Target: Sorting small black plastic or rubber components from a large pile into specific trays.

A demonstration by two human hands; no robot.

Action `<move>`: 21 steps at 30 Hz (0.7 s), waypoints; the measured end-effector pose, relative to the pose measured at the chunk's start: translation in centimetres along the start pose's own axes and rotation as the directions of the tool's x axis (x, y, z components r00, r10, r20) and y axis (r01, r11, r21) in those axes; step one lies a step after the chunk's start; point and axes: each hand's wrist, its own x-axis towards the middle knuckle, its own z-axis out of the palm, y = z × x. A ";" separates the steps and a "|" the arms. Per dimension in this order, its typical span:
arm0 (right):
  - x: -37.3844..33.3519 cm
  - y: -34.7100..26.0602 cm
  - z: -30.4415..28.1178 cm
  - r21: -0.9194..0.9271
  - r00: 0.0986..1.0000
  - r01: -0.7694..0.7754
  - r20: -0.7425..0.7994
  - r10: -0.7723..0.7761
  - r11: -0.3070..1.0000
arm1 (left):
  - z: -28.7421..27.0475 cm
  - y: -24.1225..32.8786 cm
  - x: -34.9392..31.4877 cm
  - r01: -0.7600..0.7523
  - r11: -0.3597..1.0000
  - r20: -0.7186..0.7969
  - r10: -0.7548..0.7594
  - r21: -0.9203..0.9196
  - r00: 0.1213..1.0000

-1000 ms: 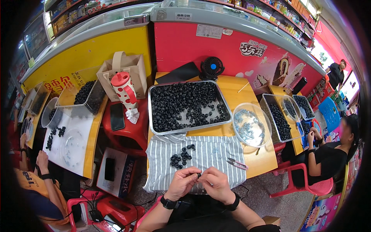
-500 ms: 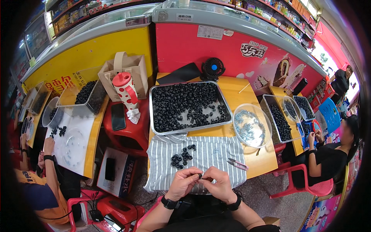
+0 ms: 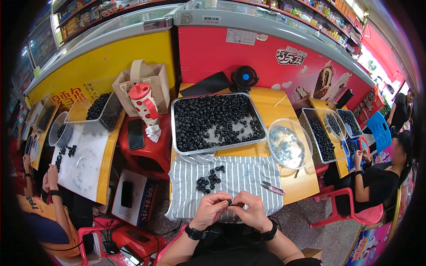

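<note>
1. From where I stand, the left hand (image 3: pixel 211 209) is low in the middle of the frame, thumb and forefinger closed in a tight pinch on a small black piece (image 3: pixel 229 202).
2. The right hand (image 3: pixel 250 212) meets it from the right, fingers bent and tips drawn close together at that same piece; whether they grip it or only touch it, I can't tell, as the fingers hide the spot.
3. The piece sits between the two hands, above the near edge of a grey-and-white striped cloth (image 3: pixel 182 177) at lower centre.
4. Just up and left of the hands, a loose cluster of black beads (image 3: pixel 207 180) lies on the cloth.
5. Right of the hands, a pair of snips (image 3: pixel 273 188) lies near the cloth's right edge.
6. At the centre of the frame a metal tray (image 3: pixel 217 150) holds many more black beads.
7. Right of centre, a round clear dish (image 3: pixel 306 162) holds bluish bits (image 3: pixel 284 146), standing on the wooden table (image 3: pixel 297 190).
</note>
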 end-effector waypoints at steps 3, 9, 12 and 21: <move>0.4 -1.0 -1.1 0.044 0.993 -0.086 0.081 0.082 0.995 | 0.1 0.2 0.1 0.064 0.998 -0.026 -0.063 0.029 0.998; 1.7 -0.4 -2.6 0.118 0.920 0.067 0.376 -0.108 0.991 | 0.8 0.7 -0.1 0.088 0.993 -0.008 -0.088 0.083 0.996; 1.3 0.4 -2.6 0.117 0.920 0.141 0.350 -0.174 0.983 | 0.9 0.7 0.1 0.111 0.991 -0.013 -0.110 0.080 0.994; -0.6 1.0 -3.5 0.025 0.981 0.032 0.190 -0.036 0.999 | 1.2 0.4 0.2 0.142 0.986 0.010 -0.143 0.083 0.990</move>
